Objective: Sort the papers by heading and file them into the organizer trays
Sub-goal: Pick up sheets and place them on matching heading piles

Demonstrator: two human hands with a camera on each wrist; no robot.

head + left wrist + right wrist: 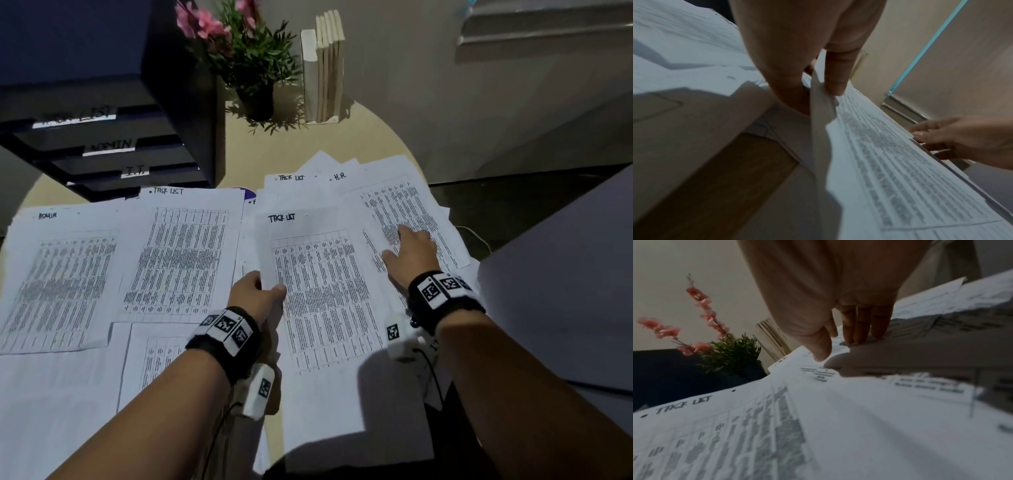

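Note:
Printed sheets with handwritten headings cover the round table. My left hand (260, 291) pinches the left edge of a sheet headed TASK LIST (325, 291), thumb on top; the left wrist view shows that sheet (879, 162) lifted at its edge between thumb and fingers. My right hand (411, 246) lies with straight fingers (861, 327) pressed flat on the loose pile of sheets (404, 209) at the right. On the left lie a sheet headed ADMIN (58, 284) and another TASK LIST sheet (181, 253). The black organizer (113, 147) stands at the back left with trays labelled TASK LIST, ADMIN and I.T.
A potted plant with pink flowers (250, 58) and a row of upright books (325, 65) stand at the back of the table. More sheets headed TASK LIST and H.R. (339, 176) stick out behind the right pile. A grey surface (565, 274) borders the table's right side.

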